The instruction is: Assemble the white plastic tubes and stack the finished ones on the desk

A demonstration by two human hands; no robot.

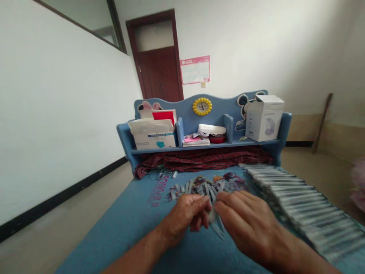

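Observation:
My left hand is closed, with thumb and fingertips pinched near the middle of the blue desk. Close beside it, my right hand is curled, its fingertips meeting those of the left. Between the fingertips is a small pale slim piece, blurred and partly hidden, so its kind is unclear. Just beyond the hands lies a loose pile of short grey-white strips. Some thin clear sticks show beneath the fingers. A long row of slim pen-like sticks lies side by side at the right.
A blue shelf stands along the desk's back, holding a box of papers, a notepad stack and a white carton. Red checked cloth lies beneath it. A small white object rests at the back left.

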